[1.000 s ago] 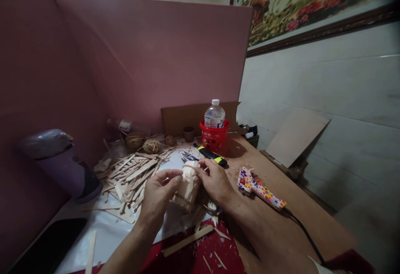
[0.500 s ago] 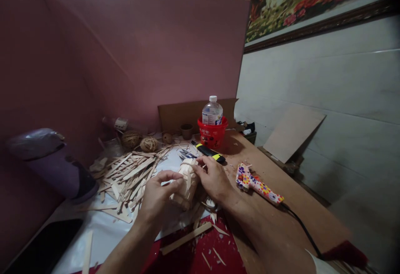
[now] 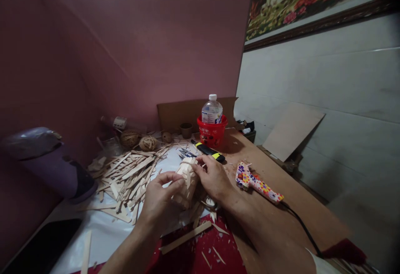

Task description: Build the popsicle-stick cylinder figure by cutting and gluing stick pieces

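Between both hands is a small rounded piece built from pale wooden sticks (image 3: 188, 179), tilted, with a cord-like strip near its top. My left hand (image 3: 161, 190) has thumb and forefinger pinched at its left side; what lies between those fingertips is too small to make out. My right hand (image 3: 214, 178) grips the upper right of the piece, fingers bent over its rim. Just behind it lie small scissors (image 3: 186, 153) and a black-and-yellow utility knife (image 3: 208, 151). Past my right wrist rests a flower-patterned glue gun (image 3: 258, 183) with a black cord.
A heap of wooden craft sticks (image 3: 131, 178) spreads at left, with twine balls (image 3: 148, 143) behind. A red bucket (image 3: 212, 132) holds a plastic bottle (image 3: 212, 110). A purple object (image 3: 59, 170) stands far left, near a black flat object (image 3: 43, 245). A pink partition (image 3: 150, 49) closes the back.
Both hands stay at the stick-built piece with almost no movement. My left fingertips sit slightly closer against its side. The whole view has shifted a little.
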`<act>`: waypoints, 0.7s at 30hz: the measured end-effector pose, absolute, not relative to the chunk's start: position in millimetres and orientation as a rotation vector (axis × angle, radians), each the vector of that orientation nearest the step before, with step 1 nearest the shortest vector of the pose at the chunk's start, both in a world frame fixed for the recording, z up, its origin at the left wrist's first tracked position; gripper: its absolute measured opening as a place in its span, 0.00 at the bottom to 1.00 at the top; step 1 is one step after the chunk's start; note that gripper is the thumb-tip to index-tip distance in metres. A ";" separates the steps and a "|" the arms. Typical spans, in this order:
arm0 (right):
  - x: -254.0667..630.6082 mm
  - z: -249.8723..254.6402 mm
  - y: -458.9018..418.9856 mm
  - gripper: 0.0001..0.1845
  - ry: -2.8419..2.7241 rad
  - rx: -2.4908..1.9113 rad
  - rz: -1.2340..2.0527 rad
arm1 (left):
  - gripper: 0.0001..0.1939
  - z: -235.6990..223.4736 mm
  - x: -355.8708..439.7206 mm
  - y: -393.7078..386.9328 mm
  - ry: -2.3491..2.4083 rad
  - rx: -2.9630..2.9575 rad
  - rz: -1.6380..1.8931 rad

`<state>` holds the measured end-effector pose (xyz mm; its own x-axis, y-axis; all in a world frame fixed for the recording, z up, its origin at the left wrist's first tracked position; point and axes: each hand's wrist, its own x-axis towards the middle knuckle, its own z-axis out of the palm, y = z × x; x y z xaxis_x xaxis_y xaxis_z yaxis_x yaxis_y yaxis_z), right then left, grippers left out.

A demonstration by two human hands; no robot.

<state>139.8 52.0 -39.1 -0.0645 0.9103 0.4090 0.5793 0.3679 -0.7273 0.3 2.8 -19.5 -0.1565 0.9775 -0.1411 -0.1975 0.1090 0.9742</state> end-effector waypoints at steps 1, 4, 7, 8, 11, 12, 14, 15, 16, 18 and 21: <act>139.8 -38.9 52.0 0.07 -1.755 -1.320 0.473 | 0.10 -19.5 0.1 2.8 1.247 0.892 1.322; 140.0 -38.2 51.7 0.07 -1.761 -1.324 0.467 | 0.10 -19.6 -0.2 3.3 1.262 0.886 1.319; 140.1 -38.0 51.2 0.07 -1.767 -1.325 0.463 | 0.12 -18.8 0.9 3.4 1.281 0.872 1.306; 140.1 -38.0 51.1 0.07 -1.768 -1.326 0.463 | 0.12 -18.1 1.8 3.0 1.282 0.865 1.306; 140.1 -38.2 50.8 0.07 -1.772 -1.331 0.458 | 0.13 -15.1 6.1 0.8 1.280 0.832 1.326; 140.0 -38.4 50.7 0.07 -1.777 -1.332 0.452 | 0.13 -14.3 7.8 0.0 1.282 0.824 1.335; 140.1 -38.8 50.9 0.08 -1.789 -1.333 0.438 | 0.14 -14.1 10.8 -1.3 1.292 0.814 1.346; 140.1 -39.2 51.0 0.08 -1.794 -1.333 0.430 | 0.15 -15.0 12.0 -1.6 1.294 0.809 1.346; 140.2 -39.5 51.3 0.08 -1.797 -1.333 0.424 | 0.16 -16.5 12.9 -1.7 1.296 0.807 1.344; 140.5 -40.2 51.7 0.08 -1.798 -1.332 0.418 | 0.16 -21.3 13.4 -1.6 1.294 0.812 1.355; 140.6 -40.6 52.2 0.08 -1.799 -1.324 0.417 | 0.16 -30.1 12.1 -1.6 1.292 0.877 1.402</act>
